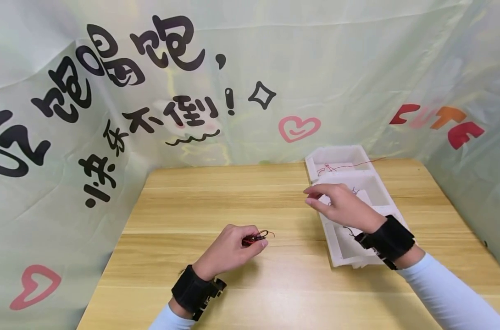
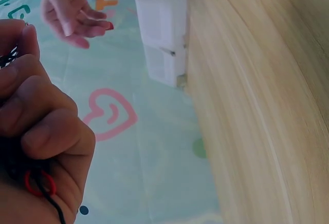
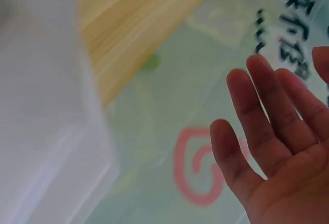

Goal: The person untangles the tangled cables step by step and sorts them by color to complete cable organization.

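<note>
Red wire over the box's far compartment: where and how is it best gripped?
Probably pinch the red wire by its tail, just beyond the box's right rim, coming from above. There it runs as a nearly straight single strand past the rim, while red strands inside lie curled. The empty right hand seems better placed.

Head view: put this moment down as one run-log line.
left grip: holding bunched red and black wires | right grip: empty, above white divided tray | tray: red wire in far compartment, trailing over rim
</note>
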The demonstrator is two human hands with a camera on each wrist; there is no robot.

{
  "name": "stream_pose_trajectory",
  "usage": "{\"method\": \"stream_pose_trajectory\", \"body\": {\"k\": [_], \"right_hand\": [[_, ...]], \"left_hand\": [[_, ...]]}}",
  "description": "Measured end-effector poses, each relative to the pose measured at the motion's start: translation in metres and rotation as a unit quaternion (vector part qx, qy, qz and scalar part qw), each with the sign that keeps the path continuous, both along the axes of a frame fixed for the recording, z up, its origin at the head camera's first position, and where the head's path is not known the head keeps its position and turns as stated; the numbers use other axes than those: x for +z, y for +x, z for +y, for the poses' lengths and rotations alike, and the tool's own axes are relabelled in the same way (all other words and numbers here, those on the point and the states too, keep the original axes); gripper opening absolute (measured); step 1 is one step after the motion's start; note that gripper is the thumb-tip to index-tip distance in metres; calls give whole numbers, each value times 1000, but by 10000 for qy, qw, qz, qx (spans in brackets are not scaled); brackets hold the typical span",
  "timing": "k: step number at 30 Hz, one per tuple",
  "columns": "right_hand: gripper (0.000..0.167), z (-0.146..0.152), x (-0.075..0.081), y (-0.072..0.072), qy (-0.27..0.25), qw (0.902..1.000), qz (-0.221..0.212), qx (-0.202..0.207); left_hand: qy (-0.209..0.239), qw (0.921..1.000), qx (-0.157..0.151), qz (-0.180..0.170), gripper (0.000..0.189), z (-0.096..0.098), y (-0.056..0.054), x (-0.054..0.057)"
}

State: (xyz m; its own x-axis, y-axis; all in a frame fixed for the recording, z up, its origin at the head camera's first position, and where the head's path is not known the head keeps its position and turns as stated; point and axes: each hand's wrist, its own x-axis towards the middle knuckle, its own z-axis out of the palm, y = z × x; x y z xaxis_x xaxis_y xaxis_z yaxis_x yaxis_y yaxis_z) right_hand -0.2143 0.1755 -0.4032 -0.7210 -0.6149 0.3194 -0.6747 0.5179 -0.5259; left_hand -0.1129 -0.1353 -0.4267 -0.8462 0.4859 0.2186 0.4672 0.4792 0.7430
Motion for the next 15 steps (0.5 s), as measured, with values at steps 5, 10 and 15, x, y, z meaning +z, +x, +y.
{"method": "stream_pose_trajectory", "body": {"k": [5,10,15], "right_hand": [[25,-26,5,20,-90,9973,-472,548],[20,-49,8,33,-232,9909,-556,1201],[13,-62,6,39,-404,9853,-488,1590]], "left_hand": [[-42,10000,40,15,33,1,-1,0],[-13,9999,-80,69,30,4,-3,2],[-7,9997,-179,148,31,6,-3,4]]}}
